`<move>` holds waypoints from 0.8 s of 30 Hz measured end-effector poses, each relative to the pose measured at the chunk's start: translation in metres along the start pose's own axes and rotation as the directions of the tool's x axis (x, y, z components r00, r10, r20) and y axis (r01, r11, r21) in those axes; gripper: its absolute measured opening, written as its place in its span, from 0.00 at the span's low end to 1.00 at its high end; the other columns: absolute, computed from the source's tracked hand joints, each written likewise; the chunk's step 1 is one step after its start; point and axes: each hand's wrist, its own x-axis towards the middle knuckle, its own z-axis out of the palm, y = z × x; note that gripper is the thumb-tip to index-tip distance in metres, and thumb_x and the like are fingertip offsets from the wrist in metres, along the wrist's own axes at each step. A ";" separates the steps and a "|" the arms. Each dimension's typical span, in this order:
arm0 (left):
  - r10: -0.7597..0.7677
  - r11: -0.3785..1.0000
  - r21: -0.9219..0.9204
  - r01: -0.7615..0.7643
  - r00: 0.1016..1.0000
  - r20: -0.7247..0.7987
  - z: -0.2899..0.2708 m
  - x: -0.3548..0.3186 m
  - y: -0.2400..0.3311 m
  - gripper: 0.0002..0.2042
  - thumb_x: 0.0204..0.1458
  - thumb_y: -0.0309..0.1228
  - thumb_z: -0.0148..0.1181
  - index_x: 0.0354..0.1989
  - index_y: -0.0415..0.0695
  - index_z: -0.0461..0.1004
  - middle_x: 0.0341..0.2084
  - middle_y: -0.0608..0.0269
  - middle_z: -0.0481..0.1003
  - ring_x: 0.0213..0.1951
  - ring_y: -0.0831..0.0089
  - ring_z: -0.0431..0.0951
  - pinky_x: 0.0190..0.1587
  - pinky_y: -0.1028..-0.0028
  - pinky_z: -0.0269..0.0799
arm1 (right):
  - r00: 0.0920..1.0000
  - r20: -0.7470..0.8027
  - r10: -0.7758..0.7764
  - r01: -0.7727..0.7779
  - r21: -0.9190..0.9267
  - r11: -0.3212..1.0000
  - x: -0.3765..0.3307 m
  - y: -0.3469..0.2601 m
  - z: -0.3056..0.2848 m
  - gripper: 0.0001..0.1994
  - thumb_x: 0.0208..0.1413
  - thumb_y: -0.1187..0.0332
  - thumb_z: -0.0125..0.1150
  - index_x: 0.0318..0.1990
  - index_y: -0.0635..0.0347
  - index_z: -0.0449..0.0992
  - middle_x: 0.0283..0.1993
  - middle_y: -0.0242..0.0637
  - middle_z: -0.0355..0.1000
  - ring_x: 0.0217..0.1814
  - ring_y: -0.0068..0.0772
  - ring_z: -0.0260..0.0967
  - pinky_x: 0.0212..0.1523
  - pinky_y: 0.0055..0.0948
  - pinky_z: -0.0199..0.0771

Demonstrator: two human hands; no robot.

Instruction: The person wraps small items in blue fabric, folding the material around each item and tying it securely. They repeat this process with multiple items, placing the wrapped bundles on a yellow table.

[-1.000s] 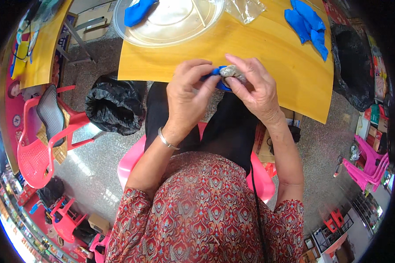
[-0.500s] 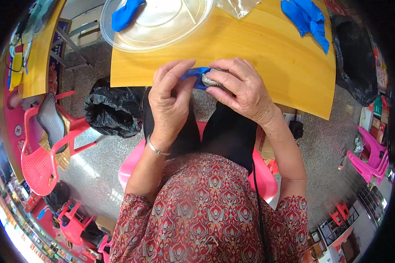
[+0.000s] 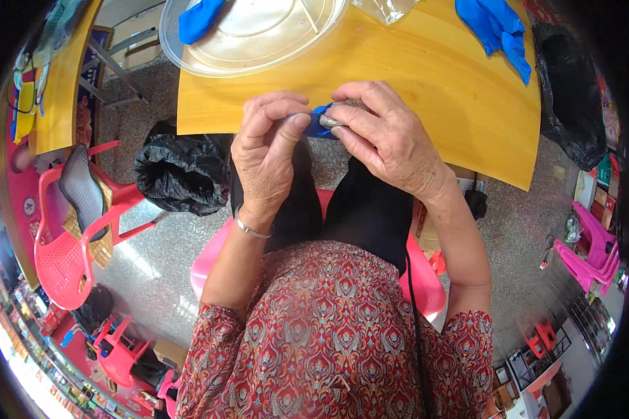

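Note:
Over the table's near edge, my left hand (image 3: 267,153) pinches one end of a small piece of blue sheet material (image 3: 316,125) between thumb and fingers. My right hand (image 3: 397,140) closes round a greyish, shiny lump (image 3: 330,121), partly hidden by the fingers, whose kind I cannot make out. The blue piece runs from the left fingertips to this lump and touches it. Whether it wraps the lump is hidden. Both hands are close together, a small gap between their fingertips.
The yellow table (image 3: 426,98) holds a round clear plastic tray (image 3: 258,49) with a blue piece (image 3: 200,21) in it, a clear bag (image 3: 386,10) and more blue pieces (image 3: 495,33). Black bags (image 3: 180,167) stand left and right. Pink chairs (image 3: 70,258) are around.
My left thumb and fingers have come together on the blue piece, and less of it shows between the hands. My right hand keeps its hold on the lump.

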 end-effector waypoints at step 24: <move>0.363 0.451 0.737 -0.504 0.858 0.364 -0.030 0.018 0.017 0.14 0.40 0.23 0.64 0.38 0.52 0.80 0.50 0.59 0.72 0.51 0.57 0.71 0.53 0.62 0.63 | 0.986 0.039 0.164 -0.167 0.089 0.982 0.018 -0.007 0.014 0.07 0.52 0.70 0.64 0.36 0.63 0.78 0.37 0.41 0.68 0.39 0.42 0.71 0.40 0.37 0.73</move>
